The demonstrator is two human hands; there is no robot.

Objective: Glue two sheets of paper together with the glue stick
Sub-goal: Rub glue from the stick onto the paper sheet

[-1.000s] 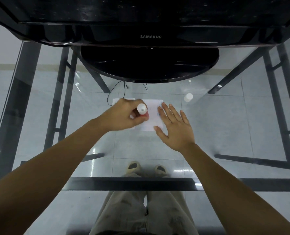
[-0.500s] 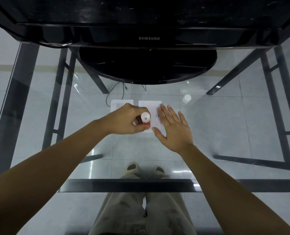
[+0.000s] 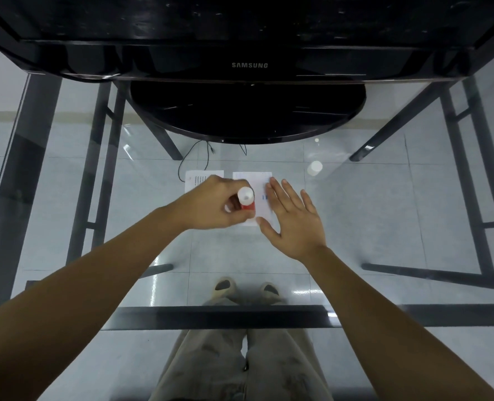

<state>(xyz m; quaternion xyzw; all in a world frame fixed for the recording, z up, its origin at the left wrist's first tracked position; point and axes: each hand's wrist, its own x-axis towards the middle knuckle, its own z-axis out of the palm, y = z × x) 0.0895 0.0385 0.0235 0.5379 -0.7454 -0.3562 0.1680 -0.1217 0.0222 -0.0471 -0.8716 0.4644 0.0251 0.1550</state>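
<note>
The left hand [image 3: 214, 205] pinches the glue stick [image 3: 245, 199], which stands on the left edge of the right sheet [image 3: 251, 180]. The right hand [image 3: 292, 218], fingers straight and slightly spread, presses on that sheet's right edge. The left sheet [image 3: 192, 182] lies just beside it, partly under the left hand. A white cap [image 3: 314, 168] stands apart on the bare glass table [image 3: 384, 212].

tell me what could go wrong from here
The glue stick in the left hand sits near the left edge of the right sheet, so a stroke may run off onto the glass table. The right hand presses only that sheet's right side; the dragged side might lift or crease. The left hand lies over the left sheet and could nudge it.
</note>
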